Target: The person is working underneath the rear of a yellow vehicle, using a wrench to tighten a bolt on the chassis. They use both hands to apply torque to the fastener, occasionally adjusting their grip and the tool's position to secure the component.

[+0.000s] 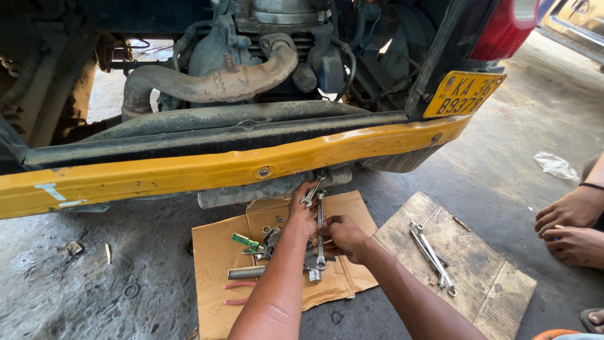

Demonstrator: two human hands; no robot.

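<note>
My left hand (pixel 302 211) reaches under a yellow bumper (pixel 220 167) and is closed on a small steel wrench (pixel 312 192) that points up toward the vehicle's underside. Just right of it, my right hand (pixel 343 237) grips a long spanner (pixel 320 217) standing roughly upright between the two hands. Both hands hover over a brown cardboard sheet (pixel 214 258) that carries a green-handled screwdriver (pixel 245 241), a short metal tube (pixel 246 272) and a heap of small metal parts, partly hidden by my left forearm.
A second cardboard piece (pixel 478 277) to the right holds several wrenches (pixel 431 255). Another person's hands (pixel 572 226) rest at the right edge. A rusty exhaust pipe (pixel 214 85) and engine sit above the bumper. A yellow number plate (pixel 462 94) hangs at the right, and a crumpled plastic bag (pixel 555 165) lies on the concrete.
</note>
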